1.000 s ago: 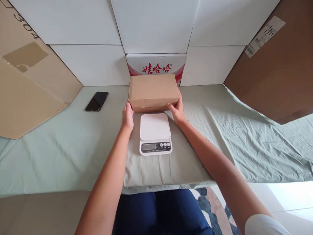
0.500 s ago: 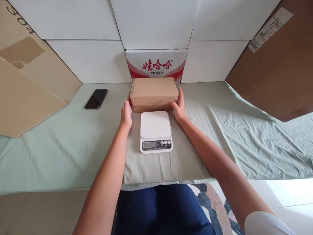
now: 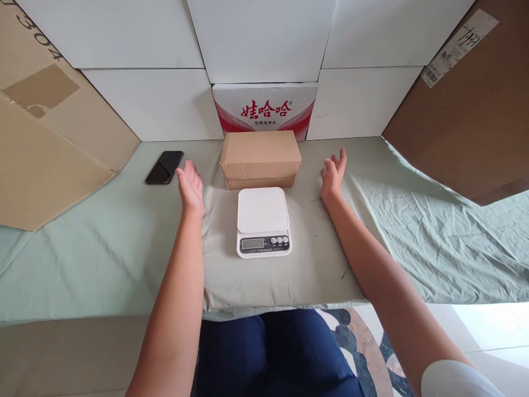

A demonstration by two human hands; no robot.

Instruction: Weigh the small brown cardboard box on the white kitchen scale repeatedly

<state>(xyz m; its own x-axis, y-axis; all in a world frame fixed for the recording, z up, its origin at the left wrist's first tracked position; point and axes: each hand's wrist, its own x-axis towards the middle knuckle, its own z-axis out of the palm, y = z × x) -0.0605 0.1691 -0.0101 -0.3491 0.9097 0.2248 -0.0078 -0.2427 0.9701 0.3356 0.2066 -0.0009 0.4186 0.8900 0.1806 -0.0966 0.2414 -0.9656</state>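
Note:
A brown cardboard box (image 3: 260, 154) with a closed lid sits on the cloth behind a white digital kitchen scale (image 3: 263, 212). The scale's platform bears nothing, and its small display looks blank. My left hand (image 3: 190, 186) is open to the left of the box, apart from it, and near the black phone (image 3: 164, 167). On the other side, my right hand (image 3: 334, 173) is open too, with fingers spread, clear of the box. Neither hand holds anything.
A pale green cloth (image 3: 107, 237) covers the table. A white and red carton (image 3: 264, 107) stands right behind the box, against white panels (image 3: 264, 38). Large cardboard sheets flank the table, one on the left (image 3: 61, 149) and one on the right (image 3: 467, 121).
Both my hands have let go of the box's sides and moved outward, left and right. The box and the scale stay in place.

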